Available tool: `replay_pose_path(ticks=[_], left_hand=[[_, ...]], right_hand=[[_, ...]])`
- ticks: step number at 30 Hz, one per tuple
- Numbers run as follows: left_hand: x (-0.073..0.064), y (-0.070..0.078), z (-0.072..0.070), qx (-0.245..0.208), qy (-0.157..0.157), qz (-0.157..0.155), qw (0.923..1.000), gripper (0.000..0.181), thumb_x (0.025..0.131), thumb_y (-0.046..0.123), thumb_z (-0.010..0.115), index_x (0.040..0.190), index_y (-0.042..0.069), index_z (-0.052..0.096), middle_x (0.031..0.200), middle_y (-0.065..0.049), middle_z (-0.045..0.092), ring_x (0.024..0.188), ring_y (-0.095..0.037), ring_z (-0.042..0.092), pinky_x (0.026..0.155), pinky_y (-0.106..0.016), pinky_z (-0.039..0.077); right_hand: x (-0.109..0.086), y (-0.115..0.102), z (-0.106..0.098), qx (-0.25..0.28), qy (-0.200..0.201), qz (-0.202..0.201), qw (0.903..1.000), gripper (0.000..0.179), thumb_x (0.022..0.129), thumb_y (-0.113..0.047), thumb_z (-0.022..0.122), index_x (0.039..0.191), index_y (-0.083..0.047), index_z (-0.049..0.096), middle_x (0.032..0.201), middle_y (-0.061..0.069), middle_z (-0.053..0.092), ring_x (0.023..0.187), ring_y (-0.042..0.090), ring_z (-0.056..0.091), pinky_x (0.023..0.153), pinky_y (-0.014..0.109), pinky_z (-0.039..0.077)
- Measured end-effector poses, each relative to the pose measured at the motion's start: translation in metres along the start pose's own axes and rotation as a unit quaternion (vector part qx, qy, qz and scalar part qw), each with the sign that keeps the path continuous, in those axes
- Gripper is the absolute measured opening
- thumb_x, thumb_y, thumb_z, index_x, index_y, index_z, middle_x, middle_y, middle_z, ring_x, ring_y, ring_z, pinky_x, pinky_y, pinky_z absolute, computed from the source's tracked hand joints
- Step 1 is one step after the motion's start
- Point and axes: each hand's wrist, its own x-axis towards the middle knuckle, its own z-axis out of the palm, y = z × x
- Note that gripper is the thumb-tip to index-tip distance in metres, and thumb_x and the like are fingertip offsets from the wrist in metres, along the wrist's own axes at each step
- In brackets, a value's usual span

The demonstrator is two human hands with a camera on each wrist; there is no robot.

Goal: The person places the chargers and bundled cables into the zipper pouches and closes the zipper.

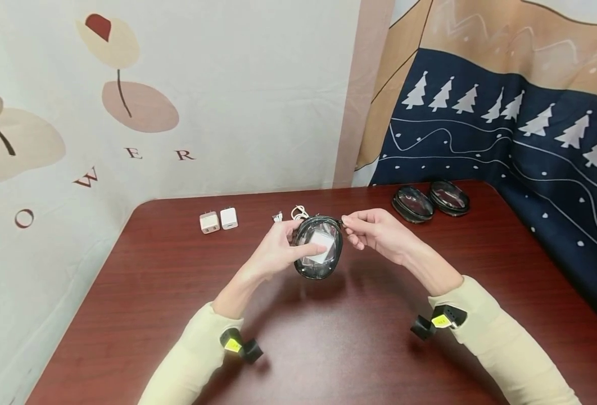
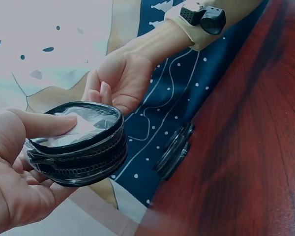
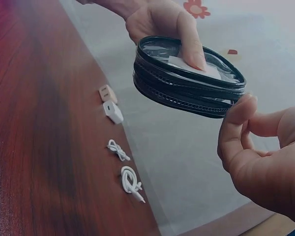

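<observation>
My left hand holds a small oval zip pouch above the table, thumb pressed on its clear top and the other fingers beneath. The pouch has black trim, and a white square item shows through the clear panel. At the pouch's right end, my right hand pinches the edge where the zipper runs, thumb against forefinger. In the right wrist view the black zipper band circles the pouch's side; the fingertips of the right hand hide the zipper pull.
Two plug chargers, one beige and one white, stand at the table's back left. Two coiled white cables, the smaller and the larger, lie beyond the pouch. Two similar pouches sit at the back right, near the curtain.
</observation>
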Motion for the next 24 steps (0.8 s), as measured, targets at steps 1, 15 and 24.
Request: replay_pose_path(ticks=[1,15,24], left_hand=[[0.0,0.0,0.0,-0.006,0.002,-0.001,1.0,0.036,0.085,0.006,0.077,0.116,-0.006,0.066,0.092,-0.01,0.073,0.079,-0.015,0.067,0.075,-0.031,0.057],[0.007,-0.002,0.005,-0.179,0.099,0.003,0.9789,0.037,0.085,-0.003,0.072,0.119,-0.012,0.062,0.094,-0.006,0.071,0.083,-0.014,0.067,0.077,-0.029,0.057],[0.009,0.0,0.005,-0.216,0.125,0.018,0.9682,0.035,0.084,-0.006,0.071,0.117,-0.013,0.062,0.092,-0.004,0.072,0.084,-0.014,0.068,0.079,-0.03,0.057]], right_hand=[[0.0,0.0,0.0,0.006,0.0,0.003,1.0,0.02,0.104,-0.01,0.054,0.091,-0.006,0.068,0.074,0.004,0.058,0.063,0.013,0.053,0.058,0.021,0.045],[-0.002,0.02,0.006,0.069,-0.017,0.012,0.9974,0.023,0.104,-0.004,0.05,0.087,-0.005,0.065,0.075,0.002,0.059,0.063,0.009,0.055,0.058,0.019,0.045],[-0.006,0.016,0.007,0.05,-0.027,-0.001,0.9984,0.024,0.104,-0.006,0.051,0.086,-0.008,0.066,0.075,0.003,0.059,0.064,0.01,0.055,0.06,0.019,0.046]])
